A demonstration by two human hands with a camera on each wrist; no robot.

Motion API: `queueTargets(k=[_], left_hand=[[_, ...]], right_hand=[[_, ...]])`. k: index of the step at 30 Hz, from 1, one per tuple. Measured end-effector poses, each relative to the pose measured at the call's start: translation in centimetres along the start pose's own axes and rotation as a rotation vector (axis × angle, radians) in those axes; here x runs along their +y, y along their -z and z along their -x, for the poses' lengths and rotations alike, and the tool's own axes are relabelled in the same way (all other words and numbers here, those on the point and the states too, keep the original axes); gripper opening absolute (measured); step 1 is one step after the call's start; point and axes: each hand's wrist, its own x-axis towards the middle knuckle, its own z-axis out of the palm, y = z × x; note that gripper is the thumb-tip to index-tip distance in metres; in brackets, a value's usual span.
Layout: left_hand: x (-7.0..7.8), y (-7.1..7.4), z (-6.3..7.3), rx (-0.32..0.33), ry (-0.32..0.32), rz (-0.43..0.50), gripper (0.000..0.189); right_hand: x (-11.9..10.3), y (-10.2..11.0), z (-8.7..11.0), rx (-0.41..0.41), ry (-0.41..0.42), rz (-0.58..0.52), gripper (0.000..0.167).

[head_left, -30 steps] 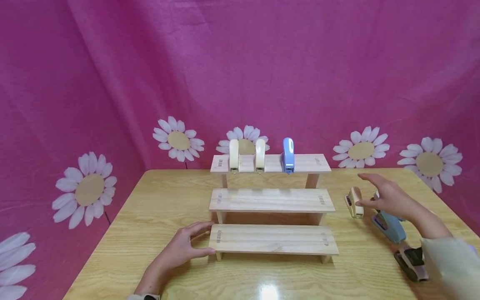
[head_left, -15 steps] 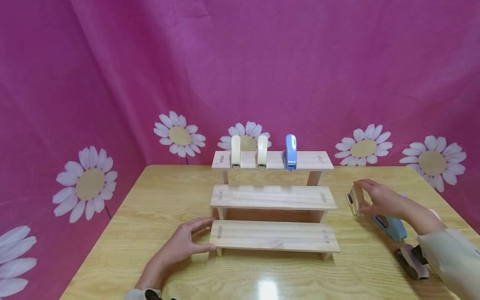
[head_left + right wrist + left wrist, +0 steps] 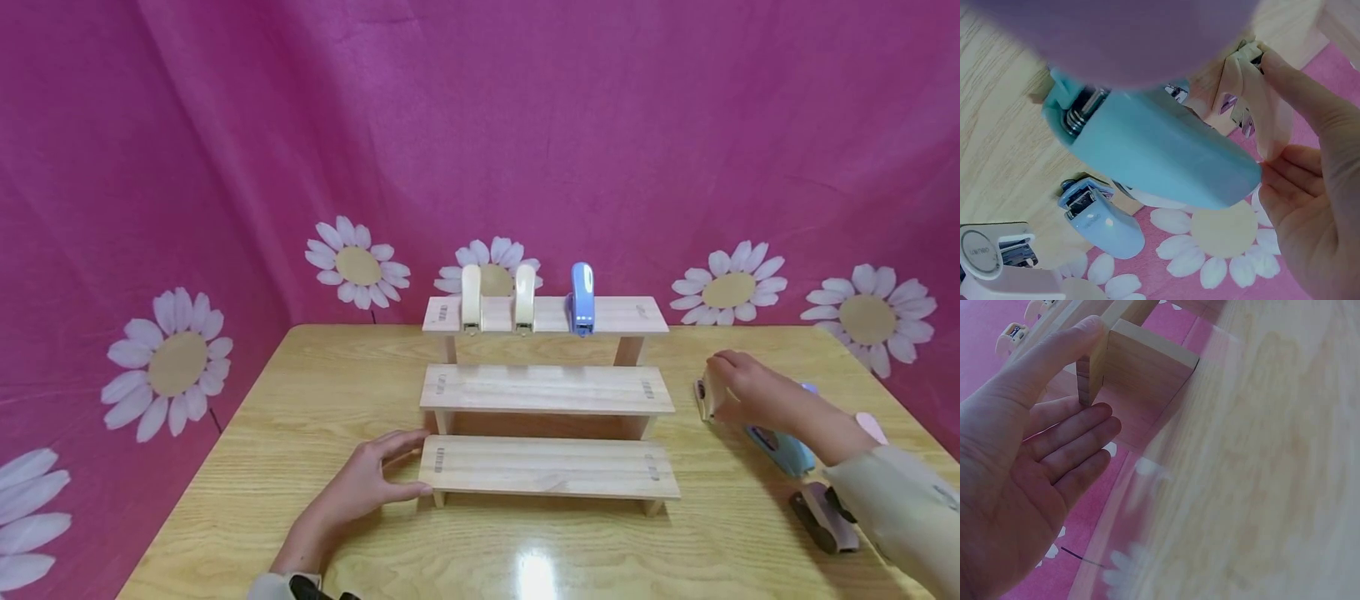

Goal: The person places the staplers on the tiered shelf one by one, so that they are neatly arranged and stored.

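Note:
A three-tier wooden stand stands mid-table. My left hand holds the left end of its lowest shelf, thumb at the front edge and fingers at the back edge. To the right of the stand, my right hand pinches a cream stapler between thumb and fingertips; from the head, the hand covers much of it. On the top shelf sit two cream staplers, one left of the other, and a blue stapler. A teal stapler lies close beneath my right hand.
A pale blue stapler and a pink stapler lie beyond the teal one. Nearer the front right is a mauve-brown stapler. A magenta curtain with daisies borders the table at the back and left.
My right hand, earlier hovering with spread fingers by the cream stapler, has closed its thumb and fingers on it. My left hand stays on the lowest shelf.

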Motion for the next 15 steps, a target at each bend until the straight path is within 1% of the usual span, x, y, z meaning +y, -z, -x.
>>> queueTargets(k=[2, 5, 11, 15], left_hand=[[0.02, 0.06, -0.01, 0.003, -0.003, -0.002, 0.072], [0.09, 0.09, 0.0, 0.006, -0.007, -0.001, 0.072], [0.13, 0.01, 0.01, 0.005, -0.019, 0.009, 0.072], [0.1, -0.03, 0.03, 0.009, -0.01, 0.001, 0.072]], right_hand=[[-0.18, 0.13, -0.28, -0.027, -0.024, 0.021, 0.075], [-0.26, 0.24, -0.52, -0.043, -0.034, 0.039, 0.076], [0.06, 0.26, -0.17, -0.017, 0.011, 0.04, 0.072], [0.44, 0.14, 0.37, 0.023, 0.048, 0.037, 0.07]])
